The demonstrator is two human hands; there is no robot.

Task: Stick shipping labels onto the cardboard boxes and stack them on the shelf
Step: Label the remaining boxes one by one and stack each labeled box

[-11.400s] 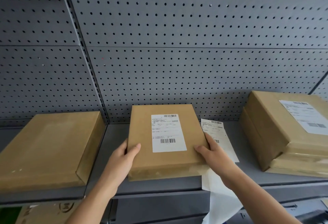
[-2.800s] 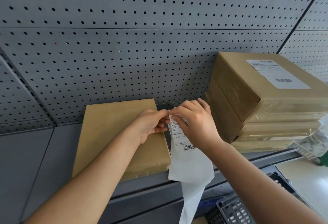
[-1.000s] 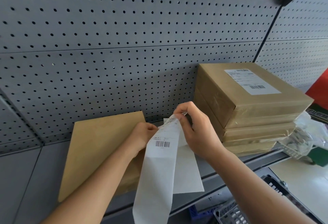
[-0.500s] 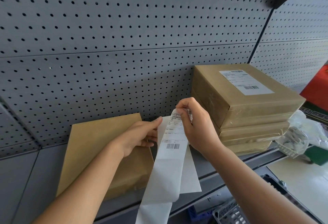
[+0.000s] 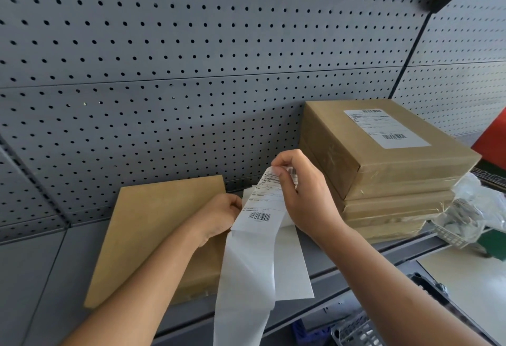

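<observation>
Left hand has slid behind the label strip, curled, grip unclear; my right hand pinches its top above the shelf, beside the unlabelled box.

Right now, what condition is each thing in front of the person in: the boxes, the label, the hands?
Plain box: flat on the shelf, top bare, no label.
Stack of boxes: piled at the right, top box labelled.
Shipping label: pinched at its top, partly peeled from the backing strip, which hangs over the shelf edge.
Left hand: closed on the strip's left edge.
Right hand: pinching the label.
</observation>
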